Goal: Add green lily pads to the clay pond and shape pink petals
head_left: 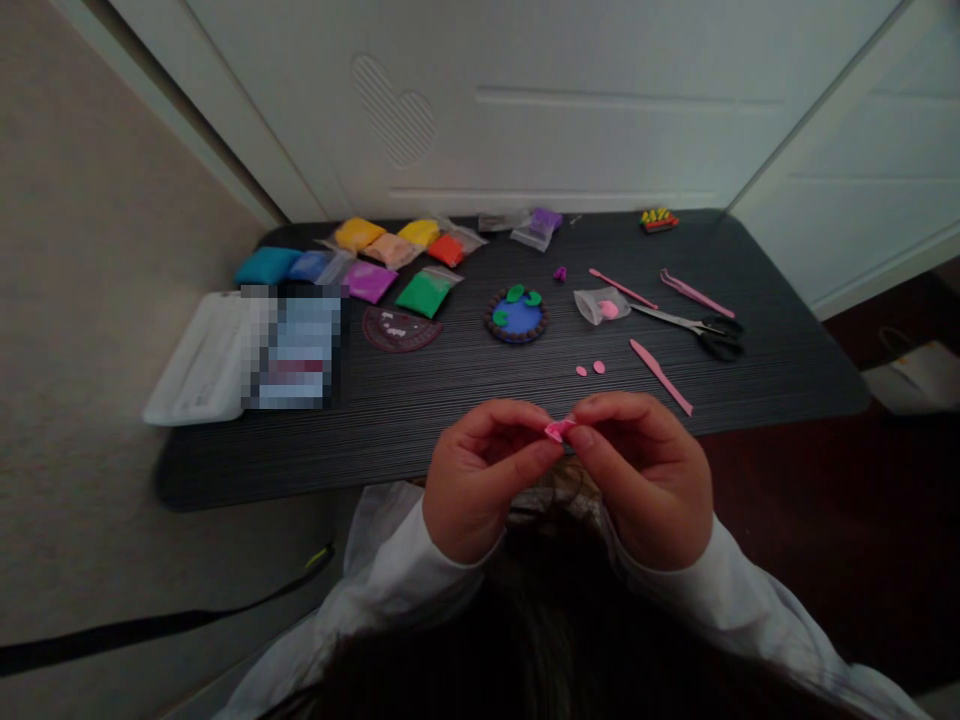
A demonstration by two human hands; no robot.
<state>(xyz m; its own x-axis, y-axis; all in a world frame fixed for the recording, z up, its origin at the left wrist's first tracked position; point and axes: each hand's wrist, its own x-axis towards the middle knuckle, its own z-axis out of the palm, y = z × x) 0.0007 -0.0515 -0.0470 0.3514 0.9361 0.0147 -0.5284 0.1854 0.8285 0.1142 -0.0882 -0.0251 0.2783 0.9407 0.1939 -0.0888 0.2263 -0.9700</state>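
Between the fingertips of both hands, just over the table's front edge, is a small piece of pink modelling clay (558,430). My left hand (487,475) pinches its left side with thumb and forefinger. From the other side, my right hand (649,475) pinches it too. Just beyond the fingers lie two flattened pink clay discs, a smaller one (581,371) and a larger one (599,367). Farther back sits a round blue clay pond (517,316) with a brown beaded rim and green leaf shapes. A clear bag (601,306) holds more pink clay.
On the right are a pink clay knife (660,376), scissors (697,325), pink tweezers (697,293) and a thin pink tool (622,287). Bagged colored clay, including a green pack (427,292), lies left of the pond near a protractor (403,330). A white container (202,360) stands far left.
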